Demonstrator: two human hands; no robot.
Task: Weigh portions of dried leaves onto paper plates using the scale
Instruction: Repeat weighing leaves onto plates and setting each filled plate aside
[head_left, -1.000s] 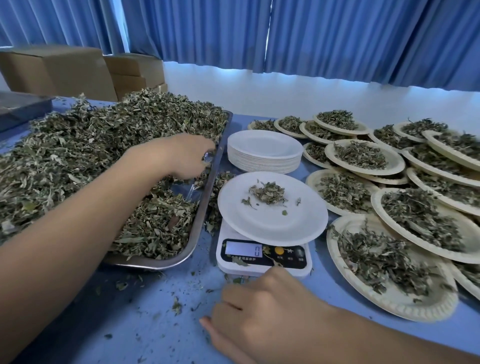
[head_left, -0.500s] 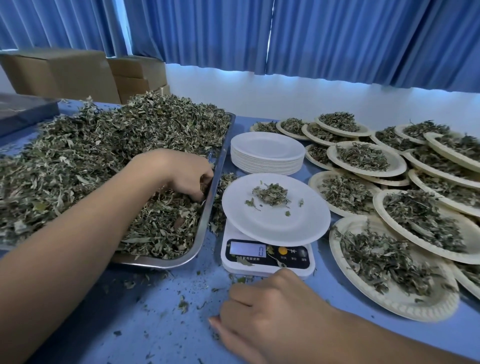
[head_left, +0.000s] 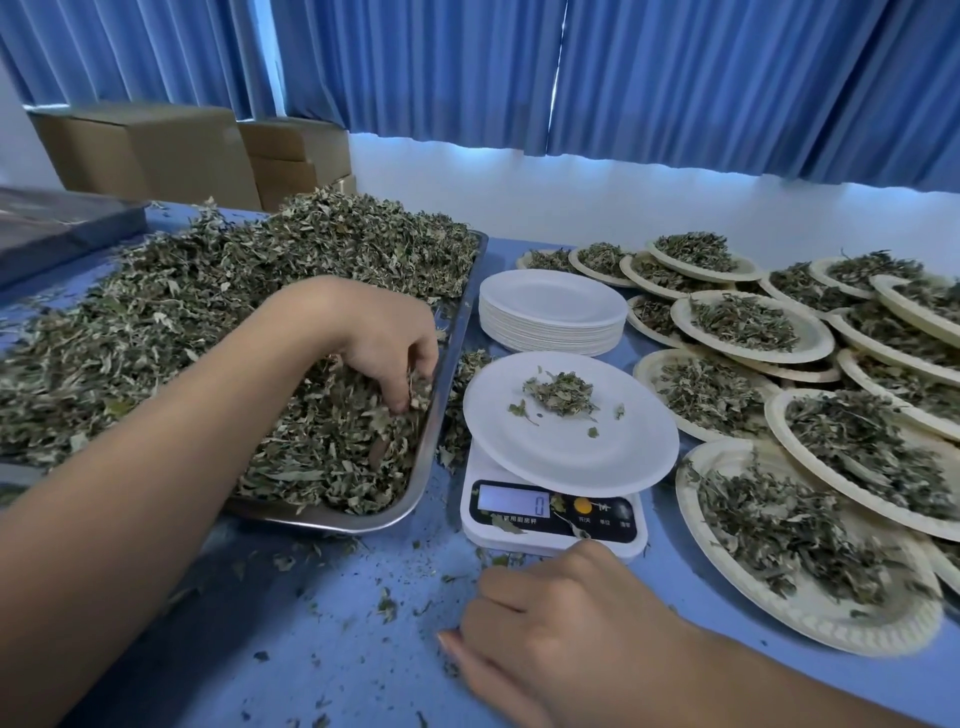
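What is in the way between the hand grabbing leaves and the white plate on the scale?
Only the metal tray's raised rim and some spilled leaves beside it lie between the left hand, which grips dried leaves in the tray, and the plate. Once the hand lifts over the rim, nothing visible blocks it.

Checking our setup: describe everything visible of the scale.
The scale is small, white, plastic-looking, with a dark front panel: lit display reading 0, an orange button. It sits flat on the blue table beside the tray. A white plate holding few leaves rests on it; leaf scraps lie on its panel.
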